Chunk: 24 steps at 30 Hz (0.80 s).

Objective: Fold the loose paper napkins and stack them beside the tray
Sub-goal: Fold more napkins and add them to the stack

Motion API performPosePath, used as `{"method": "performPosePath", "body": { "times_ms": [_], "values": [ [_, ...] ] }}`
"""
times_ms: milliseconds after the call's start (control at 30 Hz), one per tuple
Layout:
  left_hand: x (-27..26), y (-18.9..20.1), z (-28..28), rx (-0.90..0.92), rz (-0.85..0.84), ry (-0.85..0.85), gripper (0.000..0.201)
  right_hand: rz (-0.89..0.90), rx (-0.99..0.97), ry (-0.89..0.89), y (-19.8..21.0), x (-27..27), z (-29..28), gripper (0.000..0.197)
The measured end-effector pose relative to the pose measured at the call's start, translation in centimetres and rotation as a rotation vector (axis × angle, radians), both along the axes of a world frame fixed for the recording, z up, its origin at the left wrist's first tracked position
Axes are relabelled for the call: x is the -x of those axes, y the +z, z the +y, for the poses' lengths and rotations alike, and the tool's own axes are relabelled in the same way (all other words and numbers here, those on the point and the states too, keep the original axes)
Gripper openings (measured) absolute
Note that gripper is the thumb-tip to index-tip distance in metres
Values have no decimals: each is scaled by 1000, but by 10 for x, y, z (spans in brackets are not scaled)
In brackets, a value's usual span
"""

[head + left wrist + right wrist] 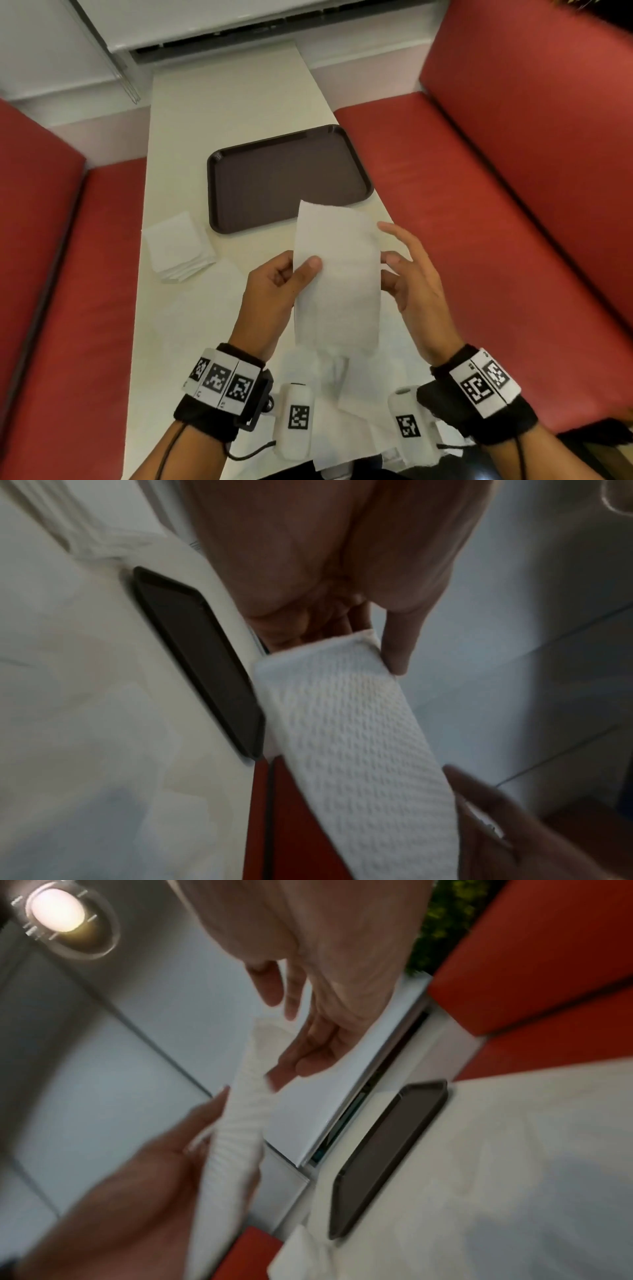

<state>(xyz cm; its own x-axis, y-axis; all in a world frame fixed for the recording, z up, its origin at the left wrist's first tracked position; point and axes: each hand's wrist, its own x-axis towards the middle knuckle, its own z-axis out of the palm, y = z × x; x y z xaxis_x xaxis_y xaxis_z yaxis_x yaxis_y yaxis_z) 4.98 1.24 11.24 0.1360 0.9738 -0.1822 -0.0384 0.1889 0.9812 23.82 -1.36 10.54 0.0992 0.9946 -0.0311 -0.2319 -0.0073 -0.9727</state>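
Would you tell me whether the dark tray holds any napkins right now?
Empty: the tray shows only bare brown surface; the folded stack lies beside it.

Cream worktop (236,113) runs up frame centre; red bench seats (479,222) flank it left and right; ceiling lamp (58,909) lit, upper left of right-wrist view.

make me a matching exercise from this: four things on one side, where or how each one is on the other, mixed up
Things:
1. tray
2. napkin
3. stack
4. right hand

States:
A. folded, on the table left of the tray
B. held up by the left hand
C. bare, dark, flat on the table
D. open beside the held strip

Pairs: 1-C, 2-B, 3-A, 4-D
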Motion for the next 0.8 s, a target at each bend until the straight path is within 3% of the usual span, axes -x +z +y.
{"method": "performPosePath", "body": {
  "times_ms": [133, 367, 567, 667, 733, 800],
  "values": [
    [9, 1, 1, -41, 48, -11, 24, -8, 69, -7, 1, 12, 3, 44],
    [50, 6, 13, -115, 51, -143, 24, -5, -22, -72, 3, 37, 17, 46],
    [106, -4, 26, -255, 160, -216, 48, -137, -54, -37, -2, 73, 31, 31],
    [127, -10, 30, -299, 250, -217, 49, -43, 127, 45, -9, 94, 41, 25],
    [141, -20, 31, -300, 304, -213, 48, 50, 289, 159, -18, 106, 46, 38],
    [156, -32, 31, -261, 321, -188, 46, -45, 345, 231, -29, 121, 48, 35]
  ]
}}
